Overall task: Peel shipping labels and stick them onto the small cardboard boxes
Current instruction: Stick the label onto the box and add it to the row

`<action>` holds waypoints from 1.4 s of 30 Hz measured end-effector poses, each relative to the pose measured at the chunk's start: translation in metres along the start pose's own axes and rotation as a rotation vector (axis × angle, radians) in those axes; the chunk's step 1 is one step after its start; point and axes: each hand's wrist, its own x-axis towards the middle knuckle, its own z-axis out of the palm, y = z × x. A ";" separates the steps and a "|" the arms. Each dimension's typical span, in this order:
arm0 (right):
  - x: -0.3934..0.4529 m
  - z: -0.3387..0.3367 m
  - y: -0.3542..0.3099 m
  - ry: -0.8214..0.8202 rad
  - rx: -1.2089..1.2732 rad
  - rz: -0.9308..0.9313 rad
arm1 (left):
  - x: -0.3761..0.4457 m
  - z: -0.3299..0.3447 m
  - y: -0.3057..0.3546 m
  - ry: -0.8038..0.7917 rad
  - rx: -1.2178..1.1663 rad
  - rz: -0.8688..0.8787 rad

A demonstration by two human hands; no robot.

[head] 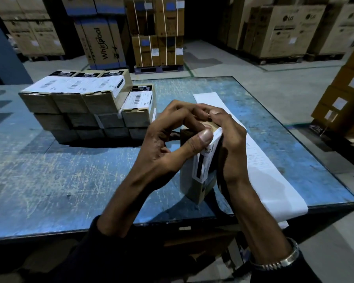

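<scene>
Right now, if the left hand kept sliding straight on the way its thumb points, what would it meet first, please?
Probably the right hand, gripping the small cardboard box opposite the left hand; the thumb already presses the white label between them.

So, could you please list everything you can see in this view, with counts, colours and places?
box in hand: one, brown cardboard with a white label wrapped over it, held above the table's near edge.
stacked small boxes: a three-layer pile, exact count unclear, brown with white barcode labels on top, far left of the table.
label strip: one, white, long, lying along the table's right side.
table: one, scratched blue top.
large cartons: many, brown, on pallets on the floor behind and to the right.
bracelet: one, silver, on the right wrist.
left hand: thumb presses the label.
right hand: grips the box.
</scene>
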 end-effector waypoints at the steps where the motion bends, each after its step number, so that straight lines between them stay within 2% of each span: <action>1: -0.001 0.000 0.000 0.006 0.006 0.004 | 0.000 0.001 -0.001 0.007 0.005 0.000; 9: -0.003 0.006 -0.001 0.051 -0.104 -0.038 | 0.005 0.009 0.006 0.118 -0.198 -0.153; 13: -0.003 0.005 -0.001 0.053 -0.147 -0.043 | 0.011 0.009 0.007 0.200 -0.196 -0.256; 16: -0.004 0.005 0.000 0.064 -0.094 -0.023 | 0.012 0.010 0.009 0.253 -0.243 -0.346; 18: -0.004 0.005 0.000 0.074 -0.051 -0.001 | 0.009 0.007 0.009 0.221 -0.296 -0.371; 20: -0.004 0.007 -0.001 0.079 -0.028 0.012 | 0.004 0.004 0.008 0.148 -0.333 -0.332; 23: -0.003 0.009 -0.001 0.089 -0.004 0.022 | 0.001 0.003 0.004 0.102 -0.257 -0.256; 32: -0.008 0.012 0.001 0.113 -0.086 -0.018 | 0.004 0.010 0.002 0.243 -0.214 -0.260; 36: -0.009 0.013 0.000 0.133 -0.080 -0.011 | 0.004 0.007 0.005 0.189 -0.323 -0.371; 39: -0.008 0.013 0.000 0.120 -0.027 0.019 | -0.001 0.005 0.003 0.154 -0.302 -0.306; 42: -0.007 0.012 0.001 0.107 -0.042 0.039 | -0.002 0.007 0.000 0.211 -0.308 -0.280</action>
